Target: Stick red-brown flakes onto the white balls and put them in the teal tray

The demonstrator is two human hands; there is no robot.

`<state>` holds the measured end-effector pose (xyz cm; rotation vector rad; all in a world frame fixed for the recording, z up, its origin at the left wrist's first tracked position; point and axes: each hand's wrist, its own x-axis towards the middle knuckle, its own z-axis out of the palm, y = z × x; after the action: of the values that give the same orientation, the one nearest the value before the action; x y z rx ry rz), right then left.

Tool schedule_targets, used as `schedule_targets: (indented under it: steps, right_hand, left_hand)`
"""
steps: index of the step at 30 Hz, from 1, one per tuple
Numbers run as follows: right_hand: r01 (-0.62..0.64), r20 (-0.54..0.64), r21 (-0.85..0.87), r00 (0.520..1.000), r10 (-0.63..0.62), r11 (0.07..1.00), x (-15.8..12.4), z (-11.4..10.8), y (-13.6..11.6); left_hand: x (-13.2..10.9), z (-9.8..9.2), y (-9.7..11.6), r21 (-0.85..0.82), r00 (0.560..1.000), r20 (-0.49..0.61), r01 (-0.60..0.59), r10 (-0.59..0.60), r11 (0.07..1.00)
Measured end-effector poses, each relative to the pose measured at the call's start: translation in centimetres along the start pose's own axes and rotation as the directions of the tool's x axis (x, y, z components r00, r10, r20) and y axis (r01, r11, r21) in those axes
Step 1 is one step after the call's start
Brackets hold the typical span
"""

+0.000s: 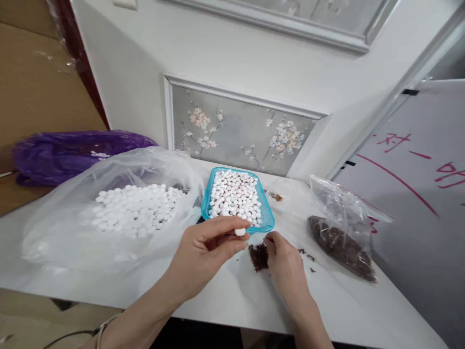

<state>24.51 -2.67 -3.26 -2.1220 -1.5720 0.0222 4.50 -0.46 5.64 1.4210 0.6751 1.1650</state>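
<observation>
A small white ball (240, 232) is pinched between the thumb and forefinger of my left hand (205, 252), above the table's middle. My right hand (285, 259) is just to its right, fingers pressed together in a pinch; what is between them, if anything, is too small to make out. Under and beside those fingers lies a small pile of dark red-brown dried bits (257, 257). Just beyond both hands stands a blue plastic basket (268, 219) filled with white balls, several showing brown marks.
A clear bag (65, 232) of white balls spreads over the table's left side, with a purple bag (54, 155) behind it. At right lies a zip bag (341, 249) of brown material, near a whiteboard (417, 194). Loose brown crumbs (310, 257) dot the white table (218, 300).
</observation>
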Motion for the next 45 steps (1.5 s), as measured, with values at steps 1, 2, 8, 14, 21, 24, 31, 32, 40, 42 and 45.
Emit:
schedule_targets:
  steps: [1,2,8,14,21,24,31,32,40,42,45]
  right_hand:
    - [0.003,-0.012,0.018,1.0,-0.003,1.0,0.0,0.0,0.0]
    - [0.009,-0.024,0.036,1.0,-0.009,0.999,0.0,0.0,0.0]
    - [0.046,-0.094,0.111,0.995,-0.035,0.993,0.1,0.2,0.5]
    - [0.073,-0.219,0.167,0.975,-0.036,0.983,-0.1,0.4,1.0]
    - [0.063,-0.325,0.23,0.945,0.015,0.971,-1.0,0.0,1.8]
    - [0.028,-0.297,0.325,0.952,0.073,0.945,-2.2,-0.3,1.0]
    - [-0.024,-0.054,0.741,0.994,0.096,0.671,-4.7,-1.2,-4.2]
    - [-0.002,-0.051,0.766,0.997,0.064,0.643,-5.0,-1.3,-5.0]
    - [-0.153,0.159,0.914,0.987,0.015,0.376,-6.5,-1.5,-8.8]
    - [-0.128,0.136,0.923,0.991,0.005,0.364,-6.4,-1.5,-9.0]
    - [-0.07,0.081,0.917,0.997,-0.012,0.394,-6.1,-1.4,-9.2]
  left_hand:
    - [-0.1,0.0,0.1,0.007,1.0,0.009,-0.027,0.027,1.0]
    - [-0.1,0.0,0.1,0.017,0.998,0.013,-0.054,0.054,0.998]
    - [-0.4,-0.1,-0.1,0.135,0.986,0.034,-0.169,0.165,0.976]
    - [1.7,0.4,-1.1,0.432,0.982,0.02,-0.176,0.186,0.885]
    - [4.0,-3.5,0.2,0.828,0.992,0.11,-0.129,0.067,0.545]
    - [3.3,-8.6,1.1,0.929,1.0,0.011,-0.01,-0.001,0.369]
    - [1.6,-14.7,-0.1,0.982,0.983,-0.067,0.096,-0.173,0.165]
    - [1.4,-14.6,-0.4,0.981,0.983,-0.064,0.094,-0.172,0.168]
    - [1.3,-14.7,-2.1,0.971,0.989,-0.074,0.101,-0.128,0.217]
    - [1.4,-14.9,-2.4,0.968,0.99,-0.07,0.098,-0.124,0.232]
    - [1.4,-14.8,-2.2,0.96,0.993,-0.084,0.102,-0.082,0.26]
